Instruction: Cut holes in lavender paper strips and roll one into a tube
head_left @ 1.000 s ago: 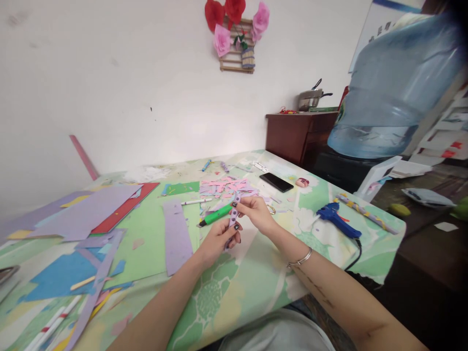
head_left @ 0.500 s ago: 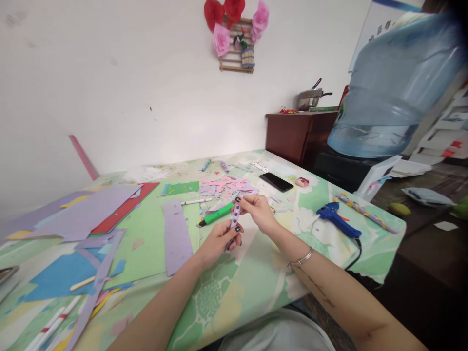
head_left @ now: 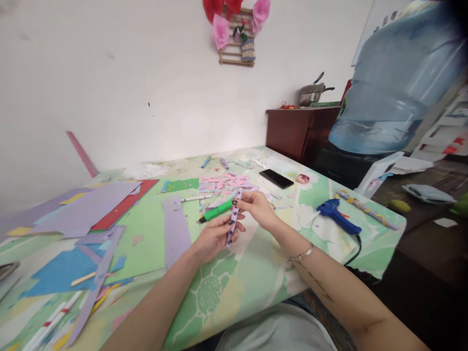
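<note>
Both hands hold a narrow light-purple stick with dark dots (head_left: 234, 218), tilted slightly, above the table. My left hand (head_left: 214, 239) pinches its lower part between thumb and fingers. Near the upper end, my right hand (head_left: 256, 207) grips it with thumb and forefinger. Just behind the hands lies a green utility knife (head_left: 218, 210), its front end pointing left. A purple foam strip (head_left: 176, 234) rests on a light green sheet (head_left: 146, 243) to the left of my left hand. Pink paper scraps (head_left: 223, 184) are scattered beyond the hands.
A blue glue gun (head_left: 338, 217) with a cord and a purple-yellow wrapped stick (head_left: 365, 209) lie at right. A black phone (head_left: 277, 178) is behind my right hand. Coloured sheets, including a blue one (head_left: 54, 270), cover the left side. A water bottle (head_left: 391, 83) stands beyond the table.
The dotted stick now shows more of its length, reaching above my right fingers and below my left ones. My left fingers have loosened and spread a little. The view has shifted slightly.
</note>
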`<state>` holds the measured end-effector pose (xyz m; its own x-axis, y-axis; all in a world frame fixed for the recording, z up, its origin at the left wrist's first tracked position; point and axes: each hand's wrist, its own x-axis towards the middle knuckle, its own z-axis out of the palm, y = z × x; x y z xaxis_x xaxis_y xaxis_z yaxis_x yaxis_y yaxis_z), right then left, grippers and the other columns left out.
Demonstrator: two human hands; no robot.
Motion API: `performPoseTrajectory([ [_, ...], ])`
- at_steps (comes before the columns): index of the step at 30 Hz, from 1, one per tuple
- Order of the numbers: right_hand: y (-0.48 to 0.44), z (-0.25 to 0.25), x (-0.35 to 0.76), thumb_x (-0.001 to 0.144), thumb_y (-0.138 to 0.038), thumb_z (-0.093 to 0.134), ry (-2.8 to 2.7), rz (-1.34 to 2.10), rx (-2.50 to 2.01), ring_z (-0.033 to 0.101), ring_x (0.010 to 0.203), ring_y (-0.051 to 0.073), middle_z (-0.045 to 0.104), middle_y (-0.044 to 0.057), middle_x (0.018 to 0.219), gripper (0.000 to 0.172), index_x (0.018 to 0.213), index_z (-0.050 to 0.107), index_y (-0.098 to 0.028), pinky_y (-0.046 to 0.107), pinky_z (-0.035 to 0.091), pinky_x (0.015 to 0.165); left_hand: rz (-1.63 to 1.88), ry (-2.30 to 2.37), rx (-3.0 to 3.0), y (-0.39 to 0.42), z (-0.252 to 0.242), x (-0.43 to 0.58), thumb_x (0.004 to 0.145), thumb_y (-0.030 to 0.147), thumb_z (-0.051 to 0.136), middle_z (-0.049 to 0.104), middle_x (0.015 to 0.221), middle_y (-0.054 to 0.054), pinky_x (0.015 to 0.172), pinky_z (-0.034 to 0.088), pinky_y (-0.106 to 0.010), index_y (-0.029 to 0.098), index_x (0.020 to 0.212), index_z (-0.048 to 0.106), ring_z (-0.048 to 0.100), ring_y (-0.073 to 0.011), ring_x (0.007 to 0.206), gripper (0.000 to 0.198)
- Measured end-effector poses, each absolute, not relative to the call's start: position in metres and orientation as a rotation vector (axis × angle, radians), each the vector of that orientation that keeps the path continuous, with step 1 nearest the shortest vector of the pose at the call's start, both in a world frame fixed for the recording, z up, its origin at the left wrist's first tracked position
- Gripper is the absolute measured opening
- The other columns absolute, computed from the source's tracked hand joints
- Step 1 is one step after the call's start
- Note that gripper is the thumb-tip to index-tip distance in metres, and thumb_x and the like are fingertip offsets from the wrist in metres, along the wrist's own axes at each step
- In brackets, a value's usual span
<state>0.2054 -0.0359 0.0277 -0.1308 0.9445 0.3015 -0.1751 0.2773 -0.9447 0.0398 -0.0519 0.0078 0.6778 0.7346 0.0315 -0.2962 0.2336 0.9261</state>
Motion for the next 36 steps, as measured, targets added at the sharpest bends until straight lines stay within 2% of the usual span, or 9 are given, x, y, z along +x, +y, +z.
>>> performPoseTrajectory([
  [4,-0.035,0.028,0.207,0.061,-0.034,0.075,-1.295,1.143,-0.832,0.059,0.058,0.012,0.067,0.003,0.065,0.027,0.072,0.067,-0.011,0.025,0.048,0.058,0.663,0.477,1.175,-0.051,0.01,0.034,0.077,0.02,0.064,0.063,0.099,-0.012,0.07,0.042,-0.028,0.013,0.11,0.059,0.059,-0.0144,0.074,0.034],
  [8,-0.033,0.028,0.209,0.061,-0.033,0.075,-1.266,1.133,-0.847,0.06,0.059,0.012,0.068,0.003,0.066,0.026,0.073,0.068,-0.012,0.024,0.048,0.057,0.569,0.483,1.225,-0.051,0.011,0.028,0.077,0.024,0.065,0.063,0.105,-0.014,0.085,0.043,-0.04,0.015,0.111,0.058,0.063,-0.0226,0.089,0.036],
  [10,-0.033,0.029,0.21,0.06,-0.033,0.076,-1.259,1.137,-0.843,0.061,0.06,0.013,0.068,0.003,0.066,0.026,0.074,0.069,-0.012,0.024,0.048,0.057,0.553,0.507,1.249,-0.05,0.01,0.027,0.076,0.026,0.066,0.064,0.103,-0.013,0.085,0.044,-0.041,0.015,0.11,0.058,0.064,-0.0237,0.09,0.036],
  [15,-0.034,0.031,0.21,0.059,-0.033,0.077,-1.251,1.149,-0.838,0.061,0.059,0.013,0.069,0.004,0.065,0.026,0.073,0.069,-0.012,0.024,0.048,0.057,0.559,0.553,1.3,-0.047,0.007,0.027,0.075,0.028,0.067,0.064,0.097,-0.011,0.069,0.045,-0.028,0.015,0.106,0.058,0.065,-0.0185,0.079,0.034],
  [19,-0.035,0.031,0.209,0.059,-0.032,0.077,-1.244,1.146,-0.836,0.061,0.059,0.012,0.069,0.004,0.066,0.025,0.072,0.068,-0.011,0.023,0.048,0.057,0.556,0.568,1.317,-0.048,0.007,0.028,0.076,0.03,0.066,0.064,0.097,-0.011,0.064,0.044,-0.025,0.015,0.106,0.058,0.066,-0.017,0.076,0.035],
  [21,-0.035,0.031,0.209,0.059,-0.032,0.077,-1.243,1.145,-0.834,0.061,0.059,0.012,0.069,0.004,0.066,0.025,0.072,0.069,-0.011,0.023,0.048,0.057,0.563,0.566,1.327,-0.048,0.009,0.028,0.076,0.03,0.066,0.065,0.099,-0.012,0.066,0.045,-0.026,0.015,0.107,0.057,0.066,-0.0186,0.078,0.035],
  [24,-0.035,0.031,0.209,0.058,-0.032,0.077,-1.224,1.135,-0.837,0.06,0.058,0.012,0.069,0.003,0.065,0.025,0.071,0.069,-0.012,0.023,0.048,0.056,0.555,0.534,1.334,-0.05,0.012,0.026,0.073,0.026,0.069,0.064,0.107,-0.015,0.08,0.047,-0.035,0.014,0.11,0.057,0.065,-0.0244,0.091,0.041],
  [27,-0.034,0.031,0.21,0.056,-0.033,0.078,-1.175,1.114,-0.85,0.059,0.055,0.011,0.068,0.003,0.065,0.027,0.071,0.07,-0.012,0.024,0.048,0.056,0.524,0.524,1.319,-0.051,0.016,0.023,0.07,0.021,0.072,0.063,0.111,-0.017,0.091,0.044,-0.044,0.013,0.112,0.056,0.062,-0.0282,0.101,0.046],
  [36,-0.027,0.029,0.215,0.055,-0.038,0.078,-1.028,0.98,-0.906,0.059,0.054,0.012,0.066,0.003,0.061,0.029,0.065,0.068,-0.013,0.025,0.051,0.057,0.599,0.683,1.39,-0.047,0.02,0.021,0.068,0.026,0.074,0.063,0.115,-0.015,0.087,0.049,-0.04,0.016,0.111,0.06,0.064,-0.0259,0.096,0.045],
])
